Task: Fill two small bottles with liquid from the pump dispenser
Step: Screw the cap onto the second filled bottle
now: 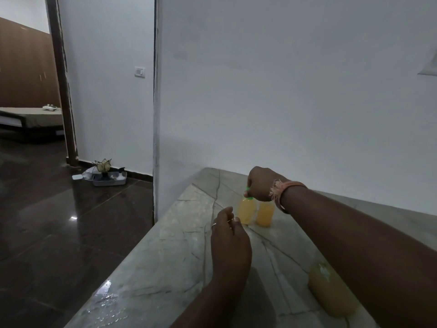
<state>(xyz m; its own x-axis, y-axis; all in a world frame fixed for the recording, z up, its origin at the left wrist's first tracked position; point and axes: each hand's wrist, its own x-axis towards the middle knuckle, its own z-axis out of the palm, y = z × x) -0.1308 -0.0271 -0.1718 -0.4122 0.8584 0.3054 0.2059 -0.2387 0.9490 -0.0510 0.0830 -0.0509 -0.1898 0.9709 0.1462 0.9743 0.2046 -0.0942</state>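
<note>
Partly hidden under the right forearm, a big bottle point(331, 294) stands on the worktop point(165, 256). Right hand point(262, 185) fingers pinch the left small bottle's point(246, 213) green cap point(247, 193), its twin point(265, 215) touching alongside. Left hand point(229, 237) fingers hover loosely apart, just short of them.

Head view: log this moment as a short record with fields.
surface: marble counter against a white wall
small bottles: two, upright, side by side, both holding yellow liquid; left bottle, right bottle
right hand: grip on the green cap of the left bottle
left hand: near the left bottle, empty, fingers loosely curled
large bottle: yellow liquid, near edge, partly hidden by the right forearm
</note>
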